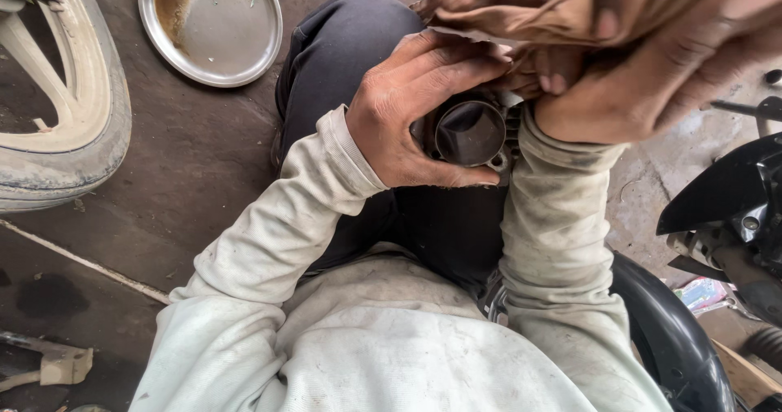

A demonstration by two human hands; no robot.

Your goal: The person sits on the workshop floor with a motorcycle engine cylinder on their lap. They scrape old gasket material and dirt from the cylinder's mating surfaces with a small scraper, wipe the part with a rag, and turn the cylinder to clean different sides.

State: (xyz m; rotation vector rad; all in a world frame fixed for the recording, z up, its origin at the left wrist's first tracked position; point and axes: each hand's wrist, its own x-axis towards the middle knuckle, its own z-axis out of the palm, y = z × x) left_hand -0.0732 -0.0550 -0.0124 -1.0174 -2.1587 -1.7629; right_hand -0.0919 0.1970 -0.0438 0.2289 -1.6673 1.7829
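The left hand [415, 114] is wrapped around a dark metal cylinder [470, 132], fingers curled over its top and thumb pressed along its underside, so the open round bore faces up toward the camera. The right hand [652, 78] is closed on a brown rag [521, 4], bunched in its fingers just above and touching the cylinder's upper edge. Both hands work over the person's lap, above dark trousers and the dirty pale sleeves of a sweatshirt. Below them lies a stained, dusty concrete floor [195, 176] with dark oil patches at the lower left. A round steel plate [210, 22] smeared with brown residue sits on the floor well apart from the hands, at the upper left, and a worn tyre on a pale wheel [61, 102] stands at the left edge, cut off by the frame. Black motorcycle parts [733, 200] crowd the right edge, only partly in view. The cylinder's finned side is mostly hidden behind the left palm and the right wrist, and the rag covers the right hand's fingertips.
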